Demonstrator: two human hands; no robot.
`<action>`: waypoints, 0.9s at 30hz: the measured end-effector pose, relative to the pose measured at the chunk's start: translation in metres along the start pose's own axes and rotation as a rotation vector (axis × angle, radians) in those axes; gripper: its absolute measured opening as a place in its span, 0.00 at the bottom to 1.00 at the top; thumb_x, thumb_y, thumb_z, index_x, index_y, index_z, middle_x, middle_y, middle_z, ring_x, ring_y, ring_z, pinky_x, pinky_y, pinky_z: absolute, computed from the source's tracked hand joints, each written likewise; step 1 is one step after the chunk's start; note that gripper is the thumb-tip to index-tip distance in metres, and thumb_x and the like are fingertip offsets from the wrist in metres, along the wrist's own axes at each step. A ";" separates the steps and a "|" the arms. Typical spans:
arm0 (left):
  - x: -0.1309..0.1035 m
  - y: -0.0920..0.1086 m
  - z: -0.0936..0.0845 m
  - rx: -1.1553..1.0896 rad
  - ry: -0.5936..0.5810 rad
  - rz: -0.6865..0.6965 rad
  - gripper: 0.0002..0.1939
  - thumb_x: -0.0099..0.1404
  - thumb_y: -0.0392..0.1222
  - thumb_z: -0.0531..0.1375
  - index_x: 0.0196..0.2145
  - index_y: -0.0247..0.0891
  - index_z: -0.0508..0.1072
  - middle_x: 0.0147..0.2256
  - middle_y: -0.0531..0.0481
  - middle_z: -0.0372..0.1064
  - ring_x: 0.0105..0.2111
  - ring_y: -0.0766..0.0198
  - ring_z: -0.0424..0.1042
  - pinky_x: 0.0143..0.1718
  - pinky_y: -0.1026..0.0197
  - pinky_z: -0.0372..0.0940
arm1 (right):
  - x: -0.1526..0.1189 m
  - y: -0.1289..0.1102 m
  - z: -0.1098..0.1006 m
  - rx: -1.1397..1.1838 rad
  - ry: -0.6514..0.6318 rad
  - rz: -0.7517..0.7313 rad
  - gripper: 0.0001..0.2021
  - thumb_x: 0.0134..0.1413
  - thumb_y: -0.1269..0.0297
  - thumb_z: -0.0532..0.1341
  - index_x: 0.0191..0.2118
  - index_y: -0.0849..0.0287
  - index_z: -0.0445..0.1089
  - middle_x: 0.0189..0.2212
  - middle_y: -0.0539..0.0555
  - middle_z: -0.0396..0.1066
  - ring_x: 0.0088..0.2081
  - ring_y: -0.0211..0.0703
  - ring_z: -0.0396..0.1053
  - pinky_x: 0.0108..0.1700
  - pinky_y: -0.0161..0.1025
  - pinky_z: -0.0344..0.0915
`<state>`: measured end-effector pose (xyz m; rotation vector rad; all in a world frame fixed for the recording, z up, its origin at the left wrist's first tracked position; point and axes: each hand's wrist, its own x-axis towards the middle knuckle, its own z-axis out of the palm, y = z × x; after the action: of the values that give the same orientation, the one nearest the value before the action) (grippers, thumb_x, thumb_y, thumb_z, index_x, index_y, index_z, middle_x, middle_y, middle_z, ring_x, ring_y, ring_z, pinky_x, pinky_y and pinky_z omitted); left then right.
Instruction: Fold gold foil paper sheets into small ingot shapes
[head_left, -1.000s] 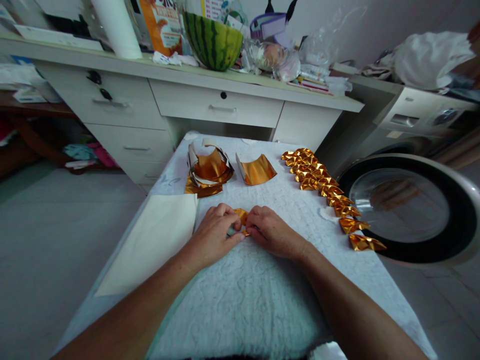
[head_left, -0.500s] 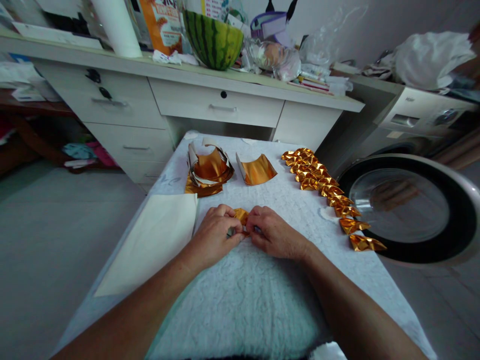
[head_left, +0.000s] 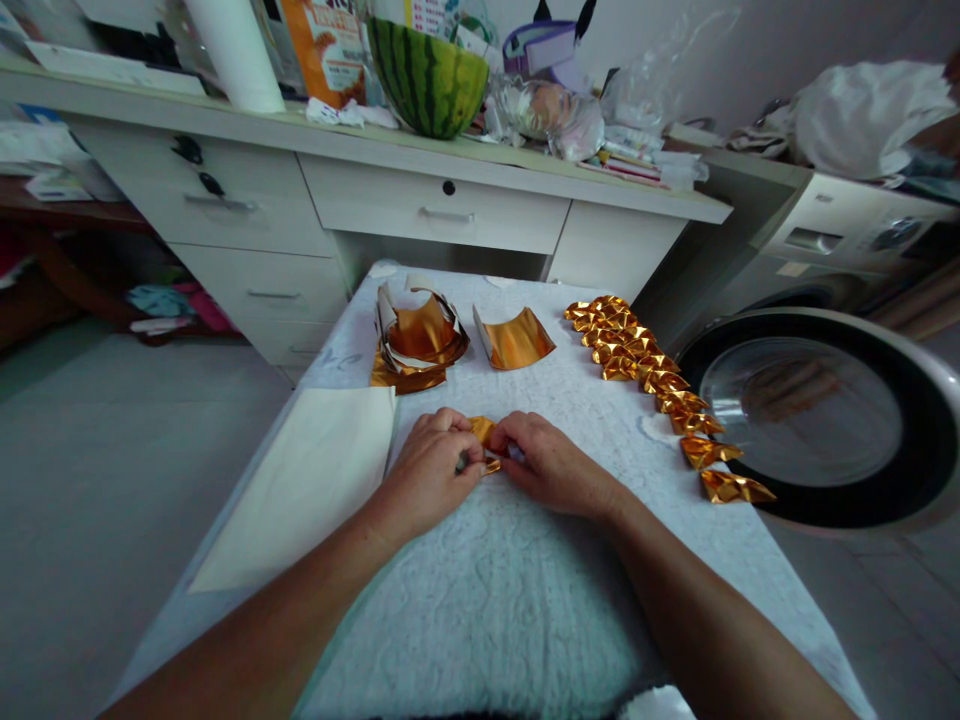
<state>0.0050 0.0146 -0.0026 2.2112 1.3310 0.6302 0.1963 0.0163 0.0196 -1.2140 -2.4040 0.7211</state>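
Observation:
Between my two hands, low over the quilted cloth point(head_left: 480, 600), is a piece of gold foil paper point(head_left: 482, 430), partly hidden by fingers. My left hand point(head_left: 439, 462) pinches its left side, thumb and fingertips together. On its right side my right hand point(head_left: 541, 458) is closed, fingers curled against the edge. Ahead lies a single curved gold foil sheet point(head_left: 517, 340). To its left stands a curled stack of gold foil sheets point(head_left: 420, 335), showing white backs. Folded gold foil pieces point(head_left: 645, 365) form a long overlapping row on the right.
Pale paper point(head_left: 307, 480) lies along the table's left side. Behind stands a white drawer desk point(head_left: 442, 215) holding half a watermelon point(head_left: 426, 80), a white roll point(head_left: 236, 55) and plastic bags. A washing machine's open round door point(head_left: 810, 415) borders the right edge.
My right hand's fingers have shifted slightly at the foil's right side, and a little more of its lower edge shows. My left hand stays nearly still.

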 end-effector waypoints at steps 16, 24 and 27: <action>0.001 0.000 0.003 0.034 0.037 0.016 0.06 0.59 0.36 0.60 0.25 0.40 0.73 0.38 0.49 0.66 0.42 0.57 0.66 0.47 0.51 0.61 | 0.001 0.002 -0.002 0.089 -0.006 0.034 0.14 0.51 0.83 0.53 0.40 0.60 0.68 0.38 0.53 0.71 0.41 0.41 0.66 0.46 0.39 0.61; 0.002 0.003 0.002 0.059 0.010 0.003 0.07 0.59 0.37 0.60 0.24 0.39 0.72 0.38 0.49 0.65 0.42 0.57 0.65 0.47 0.51 0.61 | 0.001 0.000 0.000 0.017 -0.024 0.030 0.10 0.53 0.79 0.57 0.40 0.61 0.67 0.38 0.54 0.69 0.40 0.42 0.64 0.45 0.41 0.60; 0.002 0.003 0.002 0.063 0.014 0.006 0.07 0.59 0.36 0.60 0.24 0.39 0.71 0.38 0.49 0.65 0.41 0.57 0.65 0.46 0.51 0.61 | 0.001 0.000 0.002 0.011 -0.021 0.034 0.12 0.50 0.81 0.56 0.39 0.60 0.67 0.38 0.54 0.69 0.40 0.42 0.63 0.46 0.40 0.59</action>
<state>0.0090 0.0145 -0.0024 2.2659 1.3693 0.6150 0.1951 0.0169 0.0182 -1.2517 -2.3987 0.7603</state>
